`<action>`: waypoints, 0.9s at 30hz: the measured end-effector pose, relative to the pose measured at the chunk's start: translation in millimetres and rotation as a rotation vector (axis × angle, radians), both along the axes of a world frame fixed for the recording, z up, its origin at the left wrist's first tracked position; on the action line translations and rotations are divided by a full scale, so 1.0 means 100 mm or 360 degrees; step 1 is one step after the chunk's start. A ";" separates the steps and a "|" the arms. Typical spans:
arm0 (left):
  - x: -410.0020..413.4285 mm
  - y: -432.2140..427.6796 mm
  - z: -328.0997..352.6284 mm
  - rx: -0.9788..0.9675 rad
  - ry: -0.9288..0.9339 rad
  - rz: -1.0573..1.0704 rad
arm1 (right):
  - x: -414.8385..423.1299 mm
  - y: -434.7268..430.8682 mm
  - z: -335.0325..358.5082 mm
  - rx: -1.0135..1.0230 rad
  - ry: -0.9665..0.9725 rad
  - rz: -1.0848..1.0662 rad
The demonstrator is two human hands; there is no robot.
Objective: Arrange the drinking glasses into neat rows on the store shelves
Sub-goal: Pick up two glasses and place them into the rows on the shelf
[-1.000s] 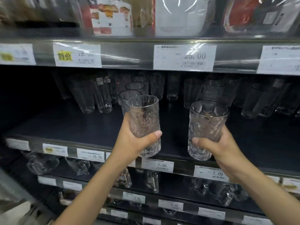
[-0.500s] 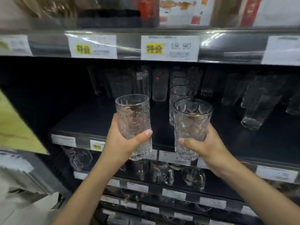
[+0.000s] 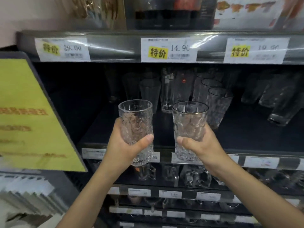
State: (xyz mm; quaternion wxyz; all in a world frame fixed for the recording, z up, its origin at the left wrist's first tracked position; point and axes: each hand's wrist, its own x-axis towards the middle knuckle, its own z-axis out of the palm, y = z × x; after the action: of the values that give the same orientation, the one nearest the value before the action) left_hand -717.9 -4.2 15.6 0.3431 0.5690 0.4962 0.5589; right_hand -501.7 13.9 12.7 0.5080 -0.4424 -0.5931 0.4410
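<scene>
Yellow sign [image 3: 29,112] flanks shelf [image 3: 246,135]; tumblers [image 3: 218,106] stand at back.

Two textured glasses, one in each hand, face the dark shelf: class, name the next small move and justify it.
Probably the right hand sets its gold-rimmed glass down ahead of the similar textured row behind it, where the shelf lies bare.

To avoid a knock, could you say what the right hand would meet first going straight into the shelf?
Probably the front textured glass of the row on the shelf, just behind the gold-rimmed glass the right hand holds; depth is unclear.
</scene>
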 end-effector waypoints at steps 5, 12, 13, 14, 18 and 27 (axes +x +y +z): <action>-0.31 -0.01 -0.03 -0.0020 -0.0014 0.0030 | -0.30 0.03 0.01 0.0037 -0.0008 0.0020; -0.56 -0.03 -0.11 -0.0049 -0.0005 0.0109 | -0.50 0.08 -0.04 0.0046 -0.0006 0.0014; -0.58 -0.02 -0.12 -0.0050 0.0001 0.0106 | -0.51 0.09 -0.04 0.0047 -0.0001 0.0003; -0.59 0.00 -0.12 -0.0049 0.0006 0.0105 | -0.52 0.09 -0.04 0.0052 -0.0002 -0.0006; -0.57 0.07 -0.15 -0.0042 -0.0022 0.0098 | -0.46 0.07 -0.03 0.0050 -0.0038 -0.0048; -0.12 0.20 -0.12 -0.0012 -0.0005 -0.0047 | 0.06 -0.01 -0.02 0.0034 -0.0011 -0.0283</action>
State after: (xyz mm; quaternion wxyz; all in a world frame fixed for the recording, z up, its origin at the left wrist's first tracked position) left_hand -729.5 15.9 3.7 0.3542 0.5741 0.4894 0.5527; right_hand -495.8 13.1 10.8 0.5476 -0.4894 -0.5580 0.3863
